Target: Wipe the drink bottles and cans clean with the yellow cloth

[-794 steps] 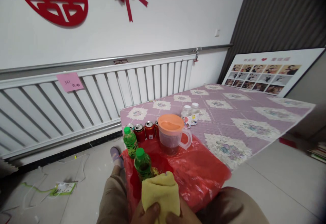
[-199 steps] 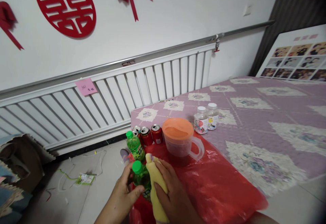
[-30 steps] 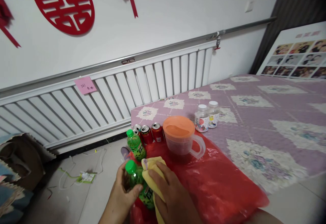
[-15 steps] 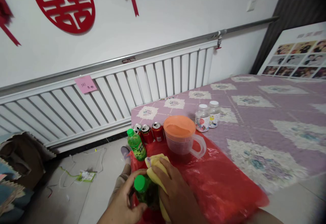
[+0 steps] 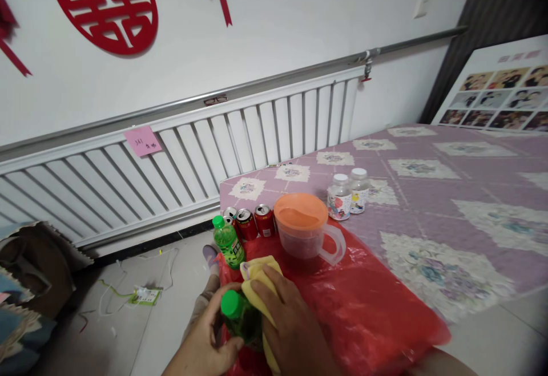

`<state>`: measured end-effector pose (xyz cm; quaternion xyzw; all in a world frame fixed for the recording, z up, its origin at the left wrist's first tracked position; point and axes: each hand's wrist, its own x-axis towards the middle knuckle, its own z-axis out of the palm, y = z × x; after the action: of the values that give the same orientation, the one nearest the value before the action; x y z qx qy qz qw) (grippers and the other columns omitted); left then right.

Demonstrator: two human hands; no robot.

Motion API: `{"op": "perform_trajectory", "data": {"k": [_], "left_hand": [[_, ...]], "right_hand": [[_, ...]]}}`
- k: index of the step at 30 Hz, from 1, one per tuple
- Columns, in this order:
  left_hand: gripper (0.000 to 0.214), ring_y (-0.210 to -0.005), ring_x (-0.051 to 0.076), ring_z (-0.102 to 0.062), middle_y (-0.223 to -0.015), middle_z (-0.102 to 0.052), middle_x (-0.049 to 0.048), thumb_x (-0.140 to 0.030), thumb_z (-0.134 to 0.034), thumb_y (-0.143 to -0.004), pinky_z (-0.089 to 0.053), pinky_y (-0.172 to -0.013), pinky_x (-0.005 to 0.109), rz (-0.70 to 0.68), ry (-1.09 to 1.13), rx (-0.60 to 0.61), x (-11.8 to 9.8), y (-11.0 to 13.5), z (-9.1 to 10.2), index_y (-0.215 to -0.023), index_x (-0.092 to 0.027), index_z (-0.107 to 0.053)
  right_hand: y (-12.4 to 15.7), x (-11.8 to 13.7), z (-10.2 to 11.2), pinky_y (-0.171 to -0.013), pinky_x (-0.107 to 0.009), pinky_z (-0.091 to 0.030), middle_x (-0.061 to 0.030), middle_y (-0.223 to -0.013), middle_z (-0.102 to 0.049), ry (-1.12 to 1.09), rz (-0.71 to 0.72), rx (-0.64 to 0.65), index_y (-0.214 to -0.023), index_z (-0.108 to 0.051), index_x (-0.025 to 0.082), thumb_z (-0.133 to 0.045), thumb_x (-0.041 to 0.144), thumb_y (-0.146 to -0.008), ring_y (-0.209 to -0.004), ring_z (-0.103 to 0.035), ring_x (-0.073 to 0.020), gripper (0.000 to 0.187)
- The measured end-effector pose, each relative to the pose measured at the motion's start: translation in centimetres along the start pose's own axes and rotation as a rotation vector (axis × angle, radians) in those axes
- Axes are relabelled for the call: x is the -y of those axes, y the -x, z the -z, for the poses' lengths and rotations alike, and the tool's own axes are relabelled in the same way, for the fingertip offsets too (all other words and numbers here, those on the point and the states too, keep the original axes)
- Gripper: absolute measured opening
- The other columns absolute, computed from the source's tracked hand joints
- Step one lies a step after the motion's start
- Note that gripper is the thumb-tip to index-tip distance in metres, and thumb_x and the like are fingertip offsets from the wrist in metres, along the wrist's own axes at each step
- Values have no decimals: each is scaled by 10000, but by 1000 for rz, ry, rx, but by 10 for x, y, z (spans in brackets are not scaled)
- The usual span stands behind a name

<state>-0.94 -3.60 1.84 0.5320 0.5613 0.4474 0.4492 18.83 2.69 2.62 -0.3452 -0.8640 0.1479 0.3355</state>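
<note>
Near corner of the bed (image 5: 428, 193), seen from the head camera. The left hand (image 5: 205, 344) has its fingers (image 5: 222, 359) curled round the body of a green bottle (image 5: 240, 322), gripping below the green cap; the bottle leans slightly towards the person, just above the red plastic sheet (image 5: 363, 319) that covers this corner. The right hand (image 5: 291, 330) lies over a yellow cloth (image 5: 257, 270), fingers (image 5: 263, 293) folded down on it so that the cloth is held against the bottle's far side. The grip appears divided: one hand steadies the bottle, the other keeps the cloth in contact with it.

A second bottle (image 5: 228, 245) stands upright at the sheet's left edge, apart from the held one. Behind it, red cans (image 5: 257, 222) are lined up close together along the bed's left edge, and an orange-lidded pitcher (image 5: 303, 227) stands just beside them, handle turned right. Two small white-capped bottles (image 5: 349, 195) stand touching each other farther in, on the bare quilt. The sheet probably shields the quilt beneath the drink containers
</note>
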Motion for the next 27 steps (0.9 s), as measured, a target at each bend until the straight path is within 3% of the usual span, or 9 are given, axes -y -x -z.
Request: {"op": "perform_trajectory", "data": {"k": [3, 6, 13, 16, 18, 23, 27], "left_hand": [[644, -1221, 355, -666, -1357, -652, 194, -330, -758, -744, -533, -1043, 459, -25, -22, -3, -5, -2, 1, -1333, -203, -531], [639, -1248, 373, -646, -1358, -655, 194, -355, -810, -705, -545, -1030, 438, -38, -27, -111, -4, -3, 3, -1287, -198, -600], [729, -1238, 381, -646, -1302, -698, 175, -449, -862, -643, -555, -1014, 447, -30, 35, -224, 6, -4, 2, -1290, -208, -627], [738, -1212, 376, -661, -1261, -724, 160, -451, -863, -636, -560, -1007, 446, -40, 41, -261, 5, -6, 1, -1290, -209, -621], [689, -1143, 361, -700, -1193, -756, 147, -445, -849, -643, -581, -970, 434, -46, 43, -303, 4, -8, 2, -1251, -208, -627], [578, -1037, 309, -755, -1117, -799, 106, -366, -814, -658, -618, -890, 379, -21, 48, -406, 0, -11, 7, -1181, -218, -619], [541, -1025, 300, -763, -1108, -807, 98, -315, -805, -633, -623, -885, 372, -29, 69, -419, -5, -12, 6, -1133, -216, -624]], "right_hand": [[-4, -10, -13, -1101, -437, -509, -102, -1415, -639, -55, -131, 96, -1333, -651, 232, -495, 22, -835, -1323, -577, -258, 563], [-3, -15, -19, -1101, -435, -512, -100, -1383, -663, -109, -148, 126, -1322, -657, 223, -486, 44, -859, -1296, -599, -243, 525], [7, 1, -7, -1101, -424, -514, -130, -1509, -544, -109, 39, -102, -1408, -577, 219, -479, 63, -863, -1389, -515, -257, 575], [8, 6, -13, -1104, -414, -509, -124, -1516, -537, -106, 87, -141, -1420, -560, 234, -484, 66, -859, -1379, -526, -252, 591], [6, 3, -22, -1111, -431, -504, -133, -1522, -535, -91, 6, -99, -1426, -561, 220, -480, 70, -869, -1382, -527, -261, 583], [0, -14, -37, -1138, -418, -477, -122, -1452, -610, -104, -271, 173, -1401, -611, 202, -485, 44, -824, -1340, -577, -244, 611], [-1, -15, -31, -1162, -407, -449, -109, -1477, -591, -125, -253, 182, -1400, -610, 205, -497, 63, -830, -1369, -548, -233, 599]]}}
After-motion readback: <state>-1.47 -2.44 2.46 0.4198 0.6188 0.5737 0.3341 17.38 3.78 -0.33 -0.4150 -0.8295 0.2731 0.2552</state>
